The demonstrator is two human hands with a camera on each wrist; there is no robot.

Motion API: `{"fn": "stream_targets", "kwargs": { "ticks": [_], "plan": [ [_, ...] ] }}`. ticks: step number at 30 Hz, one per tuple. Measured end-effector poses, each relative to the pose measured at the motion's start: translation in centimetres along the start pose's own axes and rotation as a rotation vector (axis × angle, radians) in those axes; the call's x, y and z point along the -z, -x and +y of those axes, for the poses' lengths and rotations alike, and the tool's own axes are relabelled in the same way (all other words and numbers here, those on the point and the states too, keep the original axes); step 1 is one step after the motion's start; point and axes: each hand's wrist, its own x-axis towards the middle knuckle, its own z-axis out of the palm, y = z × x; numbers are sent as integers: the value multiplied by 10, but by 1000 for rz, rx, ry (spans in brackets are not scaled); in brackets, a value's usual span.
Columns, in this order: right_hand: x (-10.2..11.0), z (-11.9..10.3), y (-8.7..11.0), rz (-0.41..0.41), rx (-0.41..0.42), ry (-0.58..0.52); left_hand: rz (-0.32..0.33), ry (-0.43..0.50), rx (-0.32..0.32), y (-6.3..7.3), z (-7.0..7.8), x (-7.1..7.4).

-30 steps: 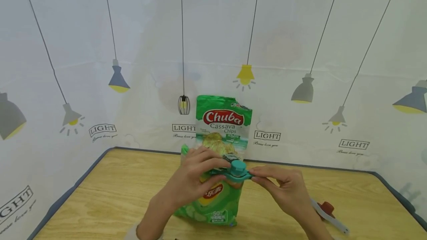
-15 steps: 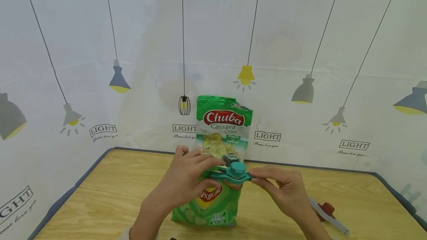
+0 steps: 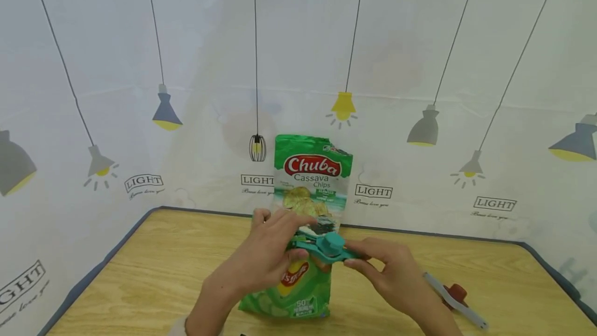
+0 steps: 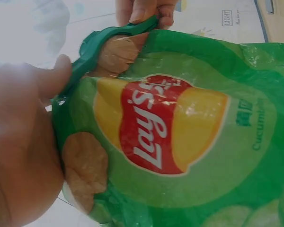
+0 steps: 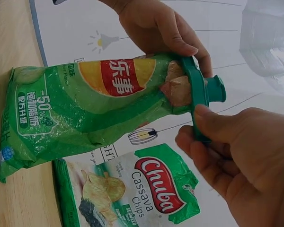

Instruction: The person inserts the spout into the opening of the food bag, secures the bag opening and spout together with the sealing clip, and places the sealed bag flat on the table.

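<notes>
A teal bag clip with a round capped spout lies across the top of a green Lay's chip bag, which stands on the table. My left hand grips the clip's left end, thumb on the near side and fingers behind. At the other end, my right hand pinches the clip between thumb and fingers. In the right wrist view the bag's top edge runs into the clip, whose spout points away from the bag. The left wrist view has the clip's teal arm spanning between both hands.
Behind the Lay's bag, a Chuba cassava chips bag stands upright near the wall. A grey clip with a dark red cap lies on the wooden table to the right. A lamp-printed cloth surrounds the back.
My left hand has moved in from a loosened pose to hold the clip's left end. The clip's right end, with my right hand, has dipped slightly lower.
</notes>
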Motion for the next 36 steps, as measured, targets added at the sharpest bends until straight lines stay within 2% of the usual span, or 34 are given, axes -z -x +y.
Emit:
{"fn": "stream_targets", "kwargs": {
  "ticks": [5, 12, 25, 36],
  "plan": [
    [0, -6, -1, -73, -52, 23, 24, 21, -17, 1, -2, -4],
    [-7, -6, -2, -74, -29, 7, 36, 52, -15, -1, -3, -9],
    [-9, -4, -1, -94, -8, 2, 87, 127, -64, -1, -8, -12],
    [-11, -4, -1, -111, 1, 9, 191, 182, -124, -3, -12, -19]
  ]
}}
